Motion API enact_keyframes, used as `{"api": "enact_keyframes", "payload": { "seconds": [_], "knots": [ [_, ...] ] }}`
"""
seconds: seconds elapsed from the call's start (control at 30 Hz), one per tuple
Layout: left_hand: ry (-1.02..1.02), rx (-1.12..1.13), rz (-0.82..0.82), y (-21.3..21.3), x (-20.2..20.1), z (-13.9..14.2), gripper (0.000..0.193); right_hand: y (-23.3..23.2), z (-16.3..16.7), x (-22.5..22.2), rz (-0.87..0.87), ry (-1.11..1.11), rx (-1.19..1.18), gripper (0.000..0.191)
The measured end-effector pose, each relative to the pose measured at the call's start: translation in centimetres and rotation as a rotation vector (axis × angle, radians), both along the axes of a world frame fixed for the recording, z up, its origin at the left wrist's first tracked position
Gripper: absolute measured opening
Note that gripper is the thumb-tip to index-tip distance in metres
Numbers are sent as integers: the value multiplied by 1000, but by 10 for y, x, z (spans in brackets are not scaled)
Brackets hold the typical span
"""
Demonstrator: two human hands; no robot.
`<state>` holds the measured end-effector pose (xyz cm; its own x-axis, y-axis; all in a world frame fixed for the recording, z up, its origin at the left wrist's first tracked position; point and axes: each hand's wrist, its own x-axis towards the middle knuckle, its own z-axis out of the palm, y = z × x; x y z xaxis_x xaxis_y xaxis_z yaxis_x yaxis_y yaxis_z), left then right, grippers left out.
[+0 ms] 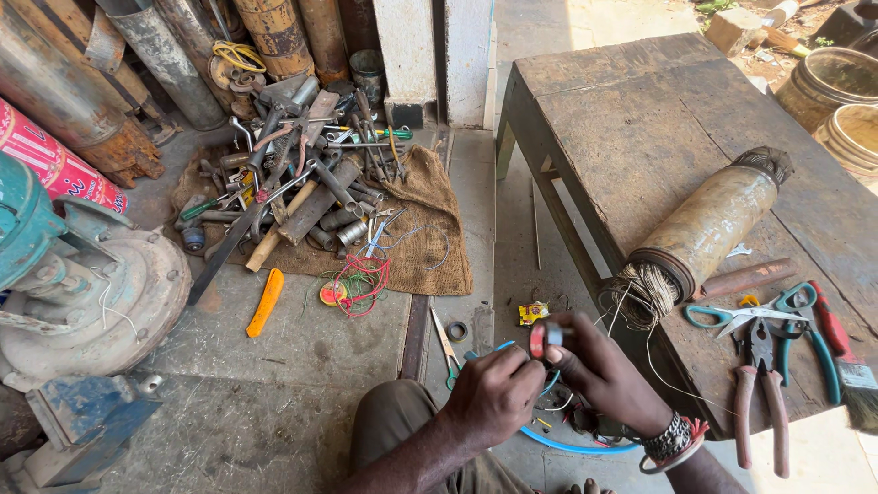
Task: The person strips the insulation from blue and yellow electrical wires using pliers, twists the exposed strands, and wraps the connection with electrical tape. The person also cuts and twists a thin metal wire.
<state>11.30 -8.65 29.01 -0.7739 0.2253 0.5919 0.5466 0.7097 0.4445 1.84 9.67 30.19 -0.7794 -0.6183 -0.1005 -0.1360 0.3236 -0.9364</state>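
Note:
Both my hands meet low in the middle of the view. My right hand (599, 370), with bracelets at the wrist, holds a small roll of red tape (540, 339) between its fingertips. My left hand (494, 395) pinches at the same roll from the left. Under my hands a blue wire or tube (567, 445) curves across the floor. Just to the right, a cylindrical motor stator (709, 229) lies on a worn wooden bench (631, 119), its bundle of copper winding wires (640, 295) hanging over the bench's near edge.
On the bench at right lie teal-handled scissors (745, 316), red-handled pliers (759, 384), a file (745, 277) and a paintbrush (846, 361). A burlap cloth (416, 247) on the floor carries several wrenches and pipes. An orange knife (265, 302), rusty cylinders (82, 101) and a pump housing (101, 293) stand left.

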Motion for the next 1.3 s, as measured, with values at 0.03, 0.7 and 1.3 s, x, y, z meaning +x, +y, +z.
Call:
{"api": "enact_keyframes", "payload": {
  "seconds": [0.03, 0.7, 1.3],
  "knots": [
    [25, -3, 9, 2, 0, -1, 11, -4, 7, -3, 13, 76, 171, 36],
    [-841, 524, -138, -23, -30, 3, 13, 31, 17, -1, 231, 1068, 7, 37],
    [-52, 4, -48, 3, 6, 16, 11, -3, 6, 1, -50, 153, 199, 34]
  ]
}}
